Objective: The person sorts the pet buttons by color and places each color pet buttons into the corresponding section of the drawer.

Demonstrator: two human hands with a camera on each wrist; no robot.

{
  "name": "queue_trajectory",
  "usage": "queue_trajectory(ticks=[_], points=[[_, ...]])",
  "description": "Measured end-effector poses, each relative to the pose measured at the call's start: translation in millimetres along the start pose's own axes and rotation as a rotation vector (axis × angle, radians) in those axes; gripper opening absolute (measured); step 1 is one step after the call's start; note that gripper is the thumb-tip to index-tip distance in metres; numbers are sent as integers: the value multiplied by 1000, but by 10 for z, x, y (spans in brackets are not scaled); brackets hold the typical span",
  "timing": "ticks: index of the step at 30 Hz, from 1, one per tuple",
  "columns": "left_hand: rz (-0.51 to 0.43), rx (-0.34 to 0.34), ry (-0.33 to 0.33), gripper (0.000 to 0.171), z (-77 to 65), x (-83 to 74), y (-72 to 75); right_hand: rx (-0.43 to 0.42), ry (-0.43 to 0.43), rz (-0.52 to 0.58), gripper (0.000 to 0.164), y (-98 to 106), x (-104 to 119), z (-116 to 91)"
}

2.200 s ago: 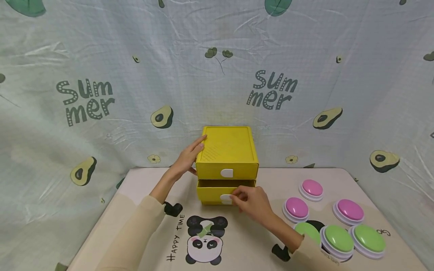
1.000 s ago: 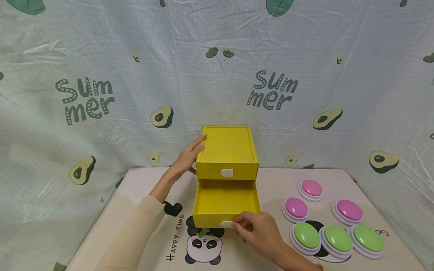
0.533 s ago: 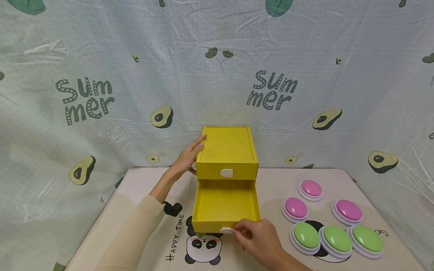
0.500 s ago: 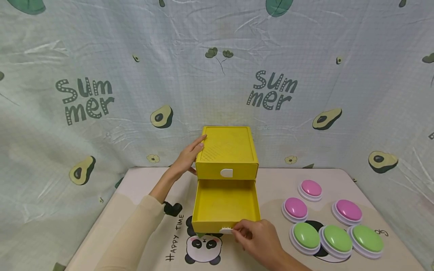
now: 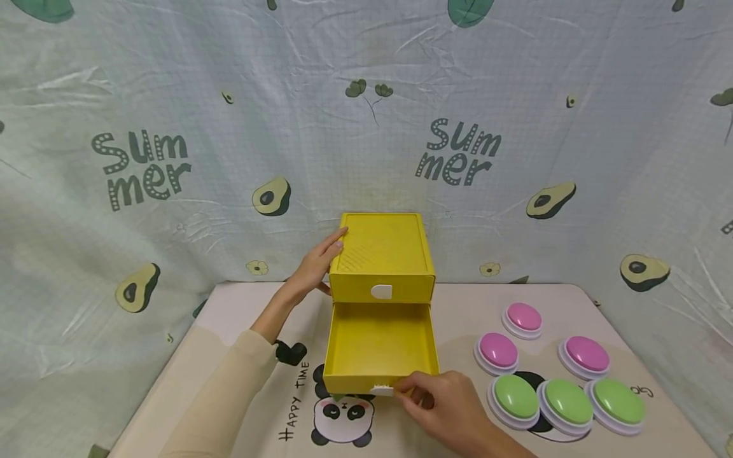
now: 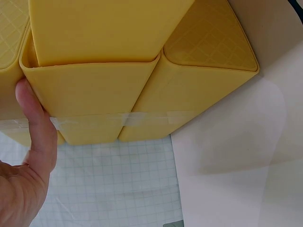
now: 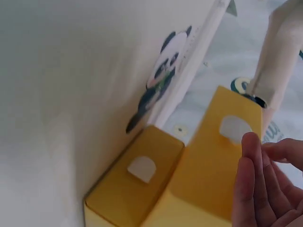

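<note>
- Opening the lower drawer [image 5: 380,346] seems the step in hand; it juts well out toward the near side of the table [image 5: 458,312].
- The right hand [image 5: 446,404] pinches the right edge of its white handle [image 5: 382,390].
- The left hand [image 5: 312,267], fingers extended, rests against the yellow cabinet's [image 5: 385,245] left side.
- Next probably calls for releasing the handle gently, keeping the cabinet braced.

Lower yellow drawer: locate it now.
In the head view, the lower drawer stands open at lower centre, below the upper drawer, with the right hand at its white handle.
</note>
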State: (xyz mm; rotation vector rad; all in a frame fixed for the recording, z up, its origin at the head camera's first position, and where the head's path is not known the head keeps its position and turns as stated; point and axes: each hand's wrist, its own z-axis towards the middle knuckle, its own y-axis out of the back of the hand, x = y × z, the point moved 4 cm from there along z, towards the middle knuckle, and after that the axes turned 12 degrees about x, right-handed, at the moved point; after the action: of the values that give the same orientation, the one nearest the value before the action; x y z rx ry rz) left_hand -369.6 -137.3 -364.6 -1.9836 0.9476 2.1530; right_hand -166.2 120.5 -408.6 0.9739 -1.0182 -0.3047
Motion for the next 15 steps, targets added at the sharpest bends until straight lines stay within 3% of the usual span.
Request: queue_trajectory(ticks=[4, 9, 12, 15], points=[[2, -3, 0, 58, 0, -5, 3, -23, 48, 52, 7, 146, 7, -68], [-2, -5, 1, 58, 11, 0, 12, -164, 122, 49, 13, 420, -34, -137], [-10, 1, 6, 57, 16, -2, 7, -249, 137, 31, 18, 606, -154, -159], [-20, 12, 18, 57, 14, -22, -4, -279, 117, 29, 21, 788, -336, -165]])
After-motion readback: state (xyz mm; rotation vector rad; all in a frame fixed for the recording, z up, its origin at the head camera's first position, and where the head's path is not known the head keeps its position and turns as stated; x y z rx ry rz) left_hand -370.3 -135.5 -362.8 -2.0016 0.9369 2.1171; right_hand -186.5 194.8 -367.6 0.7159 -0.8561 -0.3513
